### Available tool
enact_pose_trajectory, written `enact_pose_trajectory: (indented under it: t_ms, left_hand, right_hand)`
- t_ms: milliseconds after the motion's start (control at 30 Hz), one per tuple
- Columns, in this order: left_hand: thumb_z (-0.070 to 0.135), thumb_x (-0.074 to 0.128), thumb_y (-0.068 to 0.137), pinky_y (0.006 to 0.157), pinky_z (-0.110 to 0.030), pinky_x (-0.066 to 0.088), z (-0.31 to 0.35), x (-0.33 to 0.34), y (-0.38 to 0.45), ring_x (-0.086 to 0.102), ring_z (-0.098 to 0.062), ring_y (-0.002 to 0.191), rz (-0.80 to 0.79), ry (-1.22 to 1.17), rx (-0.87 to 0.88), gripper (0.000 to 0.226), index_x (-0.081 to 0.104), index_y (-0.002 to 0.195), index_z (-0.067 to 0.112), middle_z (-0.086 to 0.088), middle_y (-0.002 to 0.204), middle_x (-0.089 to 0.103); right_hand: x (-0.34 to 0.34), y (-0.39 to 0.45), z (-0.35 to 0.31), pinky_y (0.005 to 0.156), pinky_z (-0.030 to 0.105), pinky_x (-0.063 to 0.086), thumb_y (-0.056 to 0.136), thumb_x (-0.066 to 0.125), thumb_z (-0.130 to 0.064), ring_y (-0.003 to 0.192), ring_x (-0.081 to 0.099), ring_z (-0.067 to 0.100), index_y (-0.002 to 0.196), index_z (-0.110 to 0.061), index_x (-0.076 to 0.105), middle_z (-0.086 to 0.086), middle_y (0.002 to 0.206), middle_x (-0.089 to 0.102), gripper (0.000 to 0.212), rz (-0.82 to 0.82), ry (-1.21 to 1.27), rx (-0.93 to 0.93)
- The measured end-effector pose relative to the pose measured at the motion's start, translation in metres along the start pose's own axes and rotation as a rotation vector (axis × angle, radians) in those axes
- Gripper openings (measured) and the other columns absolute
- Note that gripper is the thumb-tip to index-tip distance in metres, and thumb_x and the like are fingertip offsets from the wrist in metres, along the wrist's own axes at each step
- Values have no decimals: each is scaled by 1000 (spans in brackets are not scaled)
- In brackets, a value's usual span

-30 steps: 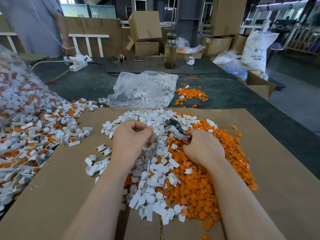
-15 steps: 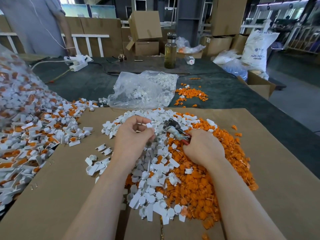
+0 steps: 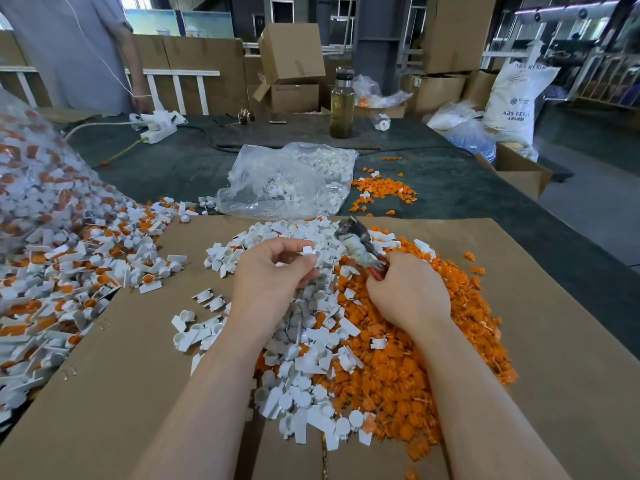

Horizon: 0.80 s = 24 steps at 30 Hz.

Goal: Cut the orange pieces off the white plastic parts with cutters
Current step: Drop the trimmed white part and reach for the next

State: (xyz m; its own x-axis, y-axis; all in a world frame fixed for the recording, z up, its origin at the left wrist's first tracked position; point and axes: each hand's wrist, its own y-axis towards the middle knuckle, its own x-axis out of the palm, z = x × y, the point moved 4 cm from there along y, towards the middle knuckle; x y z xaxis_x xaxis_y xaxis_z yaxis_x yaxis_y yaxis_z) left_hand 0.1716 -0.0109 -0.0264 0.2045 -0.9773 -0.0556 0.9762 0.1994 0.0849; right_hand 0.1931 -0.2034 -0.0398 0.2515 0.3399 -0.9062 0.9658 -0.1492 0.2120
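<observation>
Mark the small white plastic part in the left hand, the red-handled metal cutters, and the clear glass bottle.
small white plastic part [image 3: 310, 251], head view, its body.
red-handled metal cutters [image 3: 356, 242], head view, metal head.
clear glass bottle [image 3: 342, 109], head view, mid-body.

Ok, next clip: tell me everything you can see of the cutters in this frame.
The worn metal cutters with red handles are held in the right hand, whose fingers curl round the handles, so only a little red shows at the grip. The dull grey-blue, scuffed head sticks out up and to the left, above the heap of white plastic parts and orange plastic pieces. Whether the blades are open cannot be told. The head is not touching the small white plastic part pinched in the left hand.
</observation>
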Motion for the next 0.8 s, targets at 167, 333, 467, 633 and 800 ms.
enact_pose_trajectory:
  t_ms: [167,333,467,633,800]
  left_hand:
    - [10,75,86,63,-21,59,1,7,-2,73,-10,67,-5,13,10,12,71,93,19,-6,82,73]
    - [10,73,88,62,-19,58,5,16,-7,73,-11,67,-55,56,48,18,72,92,28,-7,83,71]
    - [11,68,91,68,-22,59,6,19,-9,73,-9,70,-100,101,73,20,74,97,29,1,84,73]
    - [19,75,87,64,-17,57,6,20,-9,73,-8,68,-83,90,83,13,73,84,31,13,75,75]
    - [19,75,87,73,-36,61,4,18,-7,74,-15,71,-53,99,89,16,73,81,33,6,76,75]
  right_hand:
    - [-7,-1,-4,45,23,30,93,54,-31,44,44,6,70,-22,55,-5,58,55,24,13,429,9]
    - [-14,-10,-15,34,17,25,95,56,-23,32,26,4,74,-18,67,-7,48,53,24,-87,887,18]
    - [-16,-13,-22,43,17,34,95,56,-21,49,44,8,79,-17,64,-8,73,73,18,-135,911,-14]
    - [-12,-13,-24,46,16,42,93,56,-18,57,56,9,78,-18,63,-6,73,72,16,-105,860,-57]
    - [-9,-12,-25,50,19,44,91,63,-23,56,55,10,84,-15,65,7,75,67,11,-74,829,-87]
